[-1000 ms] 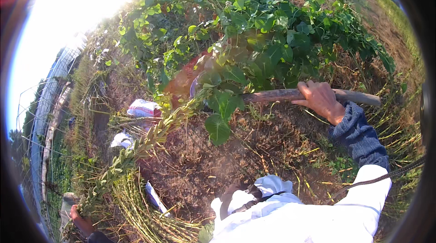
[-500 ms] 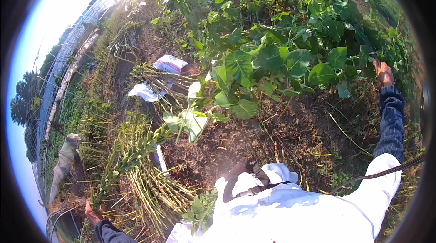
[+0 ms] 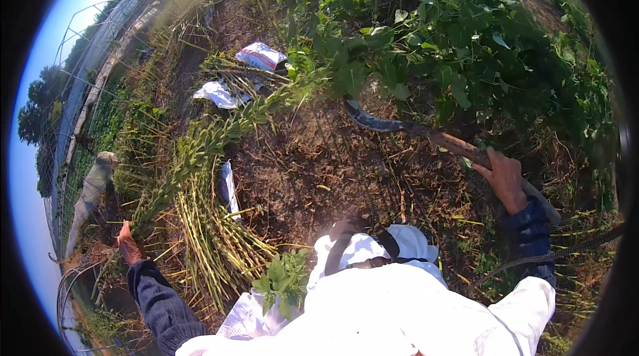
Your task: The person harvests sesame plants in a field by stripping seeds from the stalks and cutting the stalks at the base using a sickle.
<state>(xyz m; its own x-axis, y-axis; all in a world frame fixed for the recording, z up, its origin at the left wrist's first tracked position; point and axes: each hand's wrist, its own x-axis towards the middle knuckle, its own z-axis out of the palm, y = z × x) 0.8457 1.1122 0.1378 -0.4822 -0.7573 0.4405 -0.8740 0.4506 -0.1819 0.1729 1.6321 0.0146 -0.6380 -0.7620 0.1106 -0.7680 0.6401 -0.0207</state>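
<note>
My right hand [image 3: 504,179] is closed around the wooden handle of a sickle [image 3: 459,146], held low over the soil at the right. Its dark curved blade points left, just in front of the broad-leaved plants [image 3: 432,56]. At the lower left, my left hand [image 3: 130,243] grips the lower end of a long green sesame stalk [image 3: 206,140] covered in pods. The stalk slants up and right, its tip reaching the foliage. Beneath it lies a pile of cut sesame stalks [image 3: 206,243].
Farther off, more cut stalks lie by a white bag with red marks [image 3: 261,56] and a white sheet [image 3: 217,94]. A leafy weed [image 3: 282,281] grows near my body. Dark rope [image 3: 572,248] crosses at right. A wire-framed structure [image 3: 86,43] stands far left.
My right hand has come out of the foliage toward my body, bringing the sickle into full view. My left hand has risen slightly, and the stalk now extends farther up and right.
</note>
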